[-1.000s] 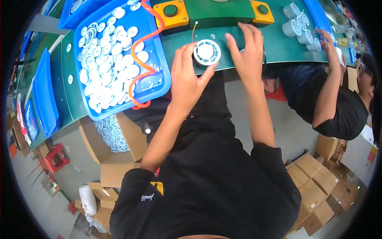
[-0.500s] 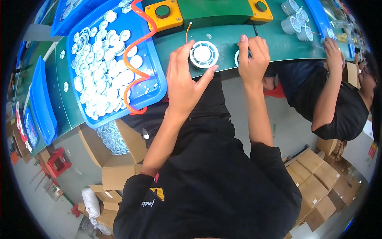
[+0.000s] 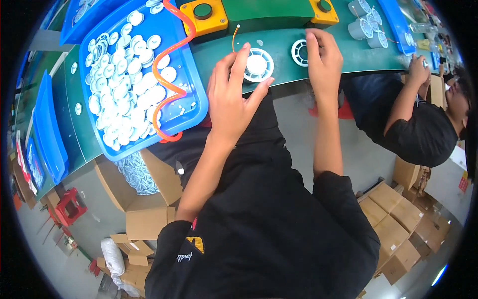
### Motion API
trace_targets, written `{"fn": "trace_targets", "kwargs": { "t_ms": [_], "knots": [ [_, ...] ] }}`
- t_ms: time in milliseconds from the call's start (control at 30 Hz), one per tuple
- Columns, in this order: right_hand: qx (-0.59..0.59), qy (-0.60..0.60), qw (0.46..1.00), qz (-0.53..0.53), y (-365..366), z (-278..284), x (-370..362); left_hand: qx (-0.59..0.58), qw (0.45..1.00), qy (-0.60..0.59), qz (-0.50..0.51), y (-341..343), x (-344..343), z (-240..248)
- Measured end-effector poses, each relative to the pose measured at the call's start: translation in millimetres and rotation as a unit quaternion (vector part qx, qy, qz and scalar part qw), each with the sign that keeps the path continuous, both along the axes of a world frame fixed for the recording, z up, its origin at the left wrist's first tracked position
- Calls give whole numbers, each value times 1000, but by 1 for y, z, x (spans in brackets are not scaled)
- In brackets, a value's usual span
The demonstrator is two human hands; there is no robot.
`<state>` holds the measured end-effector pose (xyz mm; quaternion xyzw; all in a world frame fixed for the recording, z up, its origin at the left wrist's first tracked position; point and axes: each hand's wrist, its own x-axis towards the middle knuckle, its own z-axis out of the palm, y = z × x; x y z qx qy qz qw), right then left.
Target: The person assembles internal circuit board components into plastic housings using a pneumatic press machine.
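My left hand (image 3: 230, 89) is around a white round slotted housing (image 3: 258, 65) on the green bench. Its index finger lies at the upper left rim and its thumb at the lower right, with the palm and other fingers left of it. A thin orange wire (image 3: 234, 40) with a small white connector stands out beyond the fingers. Farther right, a white ring with dark gaps (image 3: 299, 53) lies on the bench. My right hand (image 3: 326, 62) is just right of this ring, thumb apart from half-bent fingers; whether it touches the ring's hidden right edge is unclear.
A blue tray (image 3: 199, 107) of white discs stands at left, a coiled orange hose (image 3: 172, 87) across it. Beyond my hands is a green machine with yellow button boxes (image 3: 203, 25). Grey cups (image 3: 361, 28) and a co-worker (image 3: 423, 119) are at right; cartons (image 3: 391, 219) are below.
The white ring has moved away from me on the bench and shows more fully. My right hand has shifted up and right. My left index finger now reaches farther over the housing.
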<state>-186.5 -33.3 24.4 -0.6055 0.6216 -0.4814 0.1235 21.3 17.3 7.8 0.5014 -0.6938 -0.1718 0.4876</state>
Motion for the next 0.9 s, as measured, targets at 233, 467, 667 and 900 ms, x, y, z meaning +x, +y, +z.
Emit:
{"fn": "trace_targets", "kwargs": {
  "t_ms": [233, 467, 667, 900],
  "knots": [
    [22, 222, 964, 143, 44, 6, -14, 8, 999, 34, -10, 0, 3, 1],
    [-53, 116, 990, 58, 46, 28, 20, 40, 999, 35, 3, 1, 4, -3],
    [-63, 73, 988, 124, 49, 21, 80, 33, 998, 49, 6, 1, -2, -5],
    [-40, 70, 991, 107, 49, 26, 87, 25, 998, 60, 12, 1, -1, -4]
  ]
}}
